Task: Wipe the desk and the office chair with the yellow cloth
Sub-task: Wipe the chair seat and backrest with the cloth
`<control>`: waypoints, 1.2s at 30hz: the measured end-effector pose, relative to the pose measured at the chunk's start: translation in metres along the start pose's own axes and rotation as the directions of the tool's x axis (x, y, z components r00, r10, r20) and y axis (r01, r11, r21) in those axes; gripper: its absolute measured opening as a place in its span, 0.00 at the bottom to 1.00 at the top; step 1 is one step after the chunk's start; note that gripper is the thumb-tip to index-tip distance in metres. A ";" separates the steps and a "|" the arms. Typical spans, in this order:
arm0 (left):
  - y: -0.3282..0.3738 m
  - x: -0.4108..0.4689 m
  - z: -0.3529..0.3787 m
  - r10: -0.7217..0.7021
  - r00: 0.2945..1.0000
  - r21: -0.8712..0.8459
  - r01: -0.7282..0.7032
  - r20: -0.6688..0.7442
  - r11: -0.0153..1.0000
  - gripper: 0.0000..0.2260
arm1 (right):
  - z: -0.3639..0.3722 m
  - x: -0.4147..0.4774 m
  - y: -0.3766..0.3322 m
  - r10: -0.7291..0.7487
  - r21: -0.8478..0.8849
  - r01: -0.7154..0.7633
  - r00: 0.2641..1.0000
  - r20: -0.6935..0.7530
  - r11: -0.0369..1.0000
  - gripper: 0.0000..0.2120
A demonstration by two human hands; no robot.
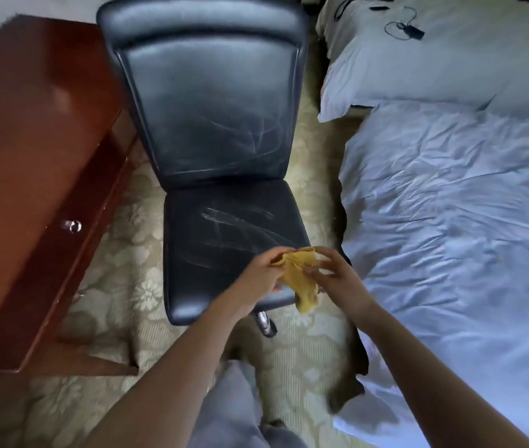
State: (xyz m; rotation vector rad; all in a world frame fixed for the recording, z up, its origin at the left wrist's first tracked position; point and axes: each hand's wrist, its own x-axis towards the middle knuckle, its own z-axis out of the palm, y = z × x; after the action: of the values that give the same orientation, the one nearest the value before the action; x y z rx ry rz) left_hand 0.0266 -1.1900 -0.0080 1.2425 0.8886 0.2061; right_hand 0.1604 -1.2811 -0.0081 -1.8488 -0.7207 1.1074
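Yellow item, head view: the yellow cloth [298, 276] is bunched between both hands, above the front right corner of the office chair [211, 124] seat, with its lower end dangling past the seat edge.
Left hand: the left hand [261, 276] pinches the cloth's upper left part with curled fingers.
Right hand: the right hand [337, 276] grasps the cloth's right side, fingers bent round it.
Chair surface: black and glossy, with pale streaks on the seat and backrest. I judge it partly wiped, and the cloth is being refolded.
Desk: the desk [30, 140], of reddish wood, stands just left of the chair.
Bed: the bed [450, 221], in white linen, lies just right of the chair.
Risk, rolling: a chrome base leg shows under the seat, so a hard push could swivel the chair into the desk or the bed.
Risk, smearing: a loosely bunched cloth may spread the dust into more streaks, and its dangling end could slip free.
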 end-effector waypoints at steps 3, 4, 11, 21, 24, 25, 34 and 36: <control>0.017 0.027 -0.008 0.018 1.000 -0.027 -0.019 -0.011 0.999 0.16 | -0.011 0.018 -0.006 0.059 0.073 -0.066 0.994 0.087 0.995 0.10; 0.022 0.037 -0.009 0.019 0.999 -0.013 -0.020 -0.045 1.000 0.17 | -0.013 0.025 -0.008 0.075 0.066 -0.079 0.995 0.069 0.995 0.10; 0.039 0.092 0.004 0.015 0.981 -0.084 -0.032 -0.193 0.996 0.10 | -0.036 0.084 -0.025 0.125 0.321 -0.114 0.992 -0.016 0.940 0.07; 0.007 0.114 0.026 0.009 0.894 0.021 0.000 -0.448 1.000 0.20 | -0.036 0.153 -0.036 0.268 0.094 -0.325 0.886 0.377 0.941 0.15; -0.001 0.109 0.053 0.031 0.729 0.073 0.026 -0.684 0.997 0.19 | -0.052 0.162 -0.031 0.236 -0.030 -0.258 0.823 0.517 0.966 0.16; -0.005 0.109 0.066 0.036 0.667 0.068 0.021 -0.745 0.997 0.16 | -0.059 0.166 -0.028 0.228 -0.049 -0.241 0.802 0.552 0.969 0.16; -0.062 0.128 0.115 -0.312 0.625 -0.532 -0.197 -0.715 0.824 0.04 | -0.056 0.222 0.030 0.241 -0.240 -0.070 0.510 0.825 0.968 0.18; -0.092 0.147 0.104 -0.300 0.553 -0.446 -0.147 -0.777 0.883 0.04 | -0.036 0.244 0.054 0.241 -0.263 -0.034 0.524 0.817 0.964 0.22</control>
State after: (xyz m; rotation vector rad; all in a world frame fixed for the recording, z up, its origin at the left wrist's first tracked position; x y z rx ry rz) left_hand 0.1656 -1.2123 -0.1531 0.5761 1.6091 0.9586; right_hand 0.3039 -1.1259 -0.1467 -1.4526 -1.2945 2.1739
